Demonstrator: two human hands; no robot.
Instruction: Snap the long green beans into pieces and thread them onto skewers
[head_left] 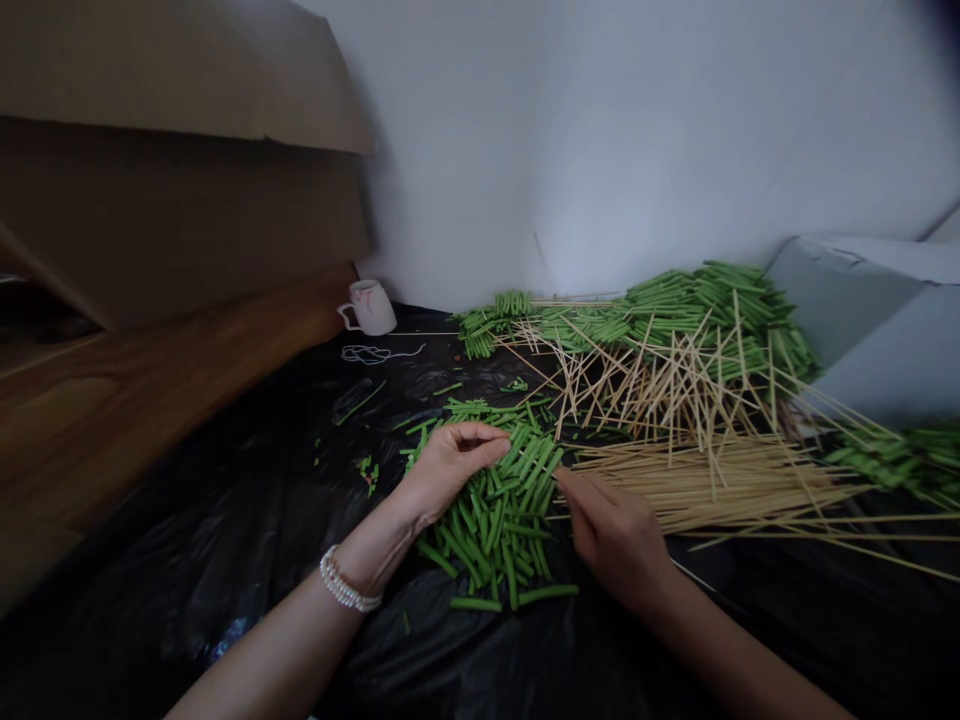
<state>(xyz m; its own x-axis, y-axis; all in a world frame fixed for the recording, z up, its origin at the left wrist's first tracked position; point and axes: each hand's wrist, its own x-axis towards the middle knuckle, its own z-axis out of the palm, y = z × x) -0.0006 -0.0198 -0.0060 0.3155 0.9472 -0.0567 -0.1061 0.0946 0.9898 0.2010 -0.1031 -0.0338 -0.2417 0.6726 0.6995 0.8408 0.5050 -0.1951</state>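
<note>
A row of cut green bean pieces [534, 462] is threaded side by side on a thin skewer between my hands. The fingertips of my right hand [619, 535] are pinched on the skewer's end at the right of this row. My left hand [454, 462], with a pearl bracelet [346, 585] on the wrist, is closed in a pinch at the row's left end; what lies between its fingertips is too small to make out. Beneath both hands spreads a loose heap of cut green beans [480, 535] on black plastic sheeting [247, 560].
Bare bamboo skewers [727, 485] lie bundled at the right. Behind them are stacked skewers loaded with beans [712, 300]. A white mug [371, 308] and some string [367, 354] sit at the back left. Cardboard boxes [187, 200] flank the left; a pale box [855, 290] stands right.
</note>
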